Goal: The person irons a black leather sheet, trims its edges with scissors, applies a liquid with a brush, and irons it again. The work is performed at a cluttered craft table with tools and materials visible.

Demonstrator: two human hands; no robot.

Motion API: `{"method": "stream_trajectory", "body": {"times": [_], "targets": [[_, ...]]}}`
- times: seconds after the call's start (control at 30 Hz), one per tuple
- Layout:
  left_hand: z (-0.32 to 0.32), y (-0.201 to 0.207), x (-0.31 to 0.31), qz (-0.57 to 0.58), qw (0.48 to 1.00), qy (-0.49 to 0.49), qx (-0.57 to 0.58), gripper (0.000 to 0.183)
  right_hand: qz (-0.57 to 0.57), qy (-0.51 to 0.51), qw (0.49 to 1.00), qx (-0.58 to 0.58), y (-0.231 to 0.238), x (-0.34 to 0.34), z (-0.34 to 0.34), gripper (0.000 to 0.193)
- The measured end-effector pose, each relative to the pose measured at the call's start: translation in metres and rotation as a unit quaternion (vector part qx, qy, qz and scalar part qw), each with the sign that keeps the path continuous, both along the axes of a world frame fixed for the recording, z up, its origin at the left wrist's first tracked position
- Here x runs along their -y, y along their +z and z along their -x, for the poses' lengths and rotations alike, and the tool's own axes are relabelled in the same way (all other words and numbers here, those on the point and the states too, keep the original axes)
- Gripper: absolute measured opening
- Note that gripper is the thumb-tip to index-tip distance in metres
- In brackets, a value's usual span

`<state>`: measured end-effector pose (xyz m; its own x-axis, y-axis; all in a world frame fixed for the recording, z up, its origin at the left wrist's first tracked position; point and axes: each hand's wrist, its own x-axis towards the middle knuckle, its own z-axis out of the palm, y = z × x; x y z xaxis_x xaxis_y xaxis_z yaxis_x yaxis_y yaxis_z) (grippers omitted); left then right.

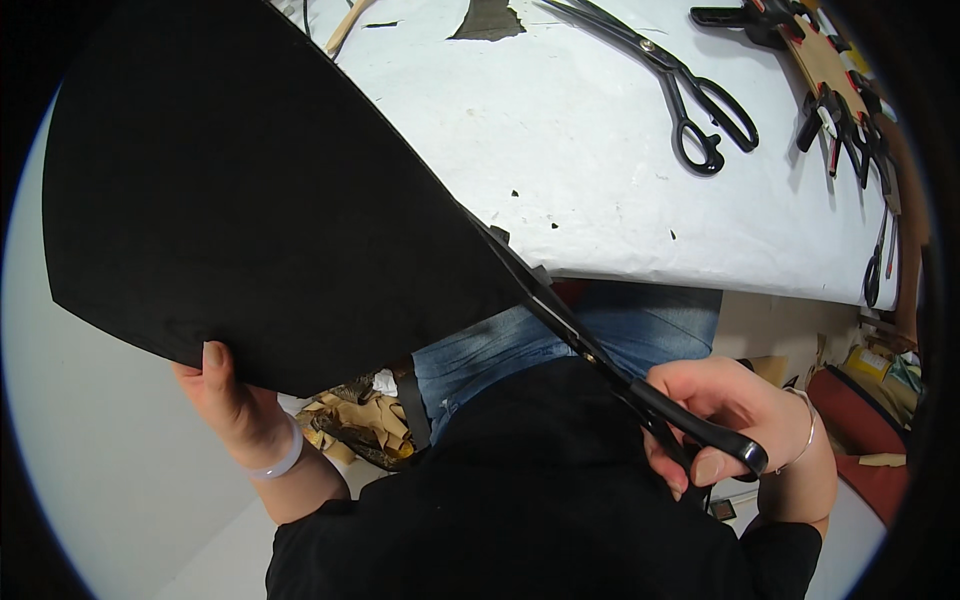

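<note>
A large, stiff black sheet (250,200) fills the left half of the view, its outer edge slanting down toward the middle. My left hand (225,395) grips its lower edge, thumb on top and the other fingers hidden beneath. In my right hand (735,405) is a pair of black shears (562,322), with fingers around the handles. Their blades point up and left and lie along the sheet's right edge. Small dark slivers of material show beside the blades. How far apart the blades are, I cannot tell.
A second pair of black-handled shears (665,66) lies on the white-covered table (590,190). Near the far edge is a dark grey scrap (488,18). A tan tool holder (828,62) with several tools stands at the right. Crumpled brown scraps (365,415) sit below, by my jeans.
</note>
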<state>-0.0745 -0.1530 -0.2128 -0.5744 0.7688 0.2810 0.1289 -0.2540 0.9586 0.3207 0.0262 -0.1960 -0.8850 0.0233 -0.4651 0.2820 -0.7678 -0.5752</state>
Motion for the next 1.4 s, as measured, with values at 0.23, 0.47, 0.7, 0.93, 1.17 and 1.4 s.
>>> {"method": "stream_trajectory", "body": {"times": [0.23,0.47,0.7,0.93,1.17,1.4], "targets": [[0.001,-0.001,0.003,0.000,1.000,0.011,-0.006,0.042,-0.006,0.011,1.000,0.004,0.001,-0.001,0.000,0.030],[0.000,0.002,0.003,0.005,0.999,0.031,-0.009,0.041,-0.014,0.021,1.000,0.005,0.003,-0.002,-0.001,0.031],[0.004,0.003,0.005,0.009,0.999,0.031,-0.010,0.044,-0.012,0.023,1.000,0.005,0.005,-0.003,0.000,0.032],[0.004,0.003,0.003,0.009,0.998,0.058,-0.005,0.045,-0.005,0.023,1.000,0.015,0.012,-0.005,0.002,0.033],[0.010,0.002,0.006,0.010,0.998,0.066,-0.006,0.045,-0.012,0.029,0.999,0.014,0.017,-0.007,0.005,0.033],[0.012,0.002,0.007,-0.004,1.000,0.030,-0.006,0.043,-0.041,0.049,0.998,-0.022,0.012,-0.010,0.000,0.038]]}}
